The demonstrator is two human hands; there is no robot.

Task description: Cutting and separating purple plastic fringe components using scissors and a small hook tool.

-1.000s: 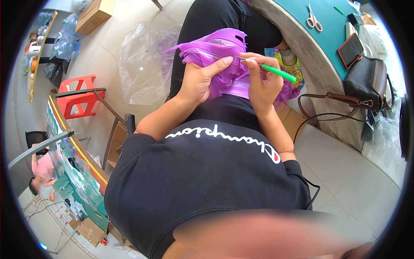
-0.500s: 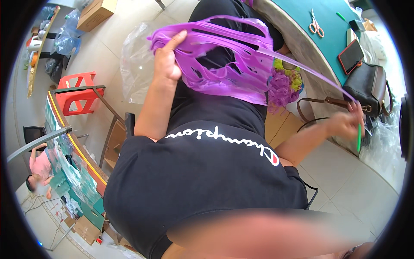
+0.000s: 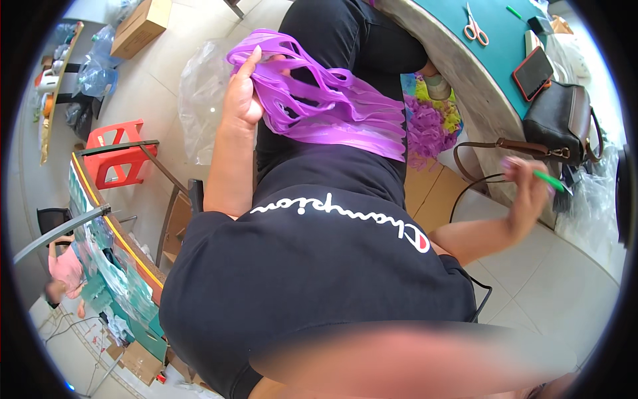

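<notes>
We read the view as a clock face, twelve at the top. One purple sheet (image 3: 372, 120) lies at twelve, across the black trousers (image 3: 325, 33); several long slots open through it, and its right edge is jagged. Our left hand (image 3: 242, 100), one of two, grips the sheet's upper-left end at eleven o'clock, thumb on top. Our right hand (image 3: 529, 193), slightly blurred at three, is closed around one green-handled tool (image 3: 549, 181), well apart from the sheet, with open space between them.

At two, just beyond the jagged edge, sits one heap of purple, yellow and blue strips (image 3: 432, 130). The bench (image 3: 495, 66) curves past it, its grey edge bending from twelve to three. On it we count one pair of scissors (image 3: 475, 26) between one and two, one phone (image 3: 533, 73) at two, one second green stick (image 3: 514, 12) beyond the scissors, and one black handbag (image 3: 558, 120) toward three. One clear plastic bag (image 3: 199, 106) lies at ten, one red stool (image 3: 119, 163) between nine and ten.
</notes>
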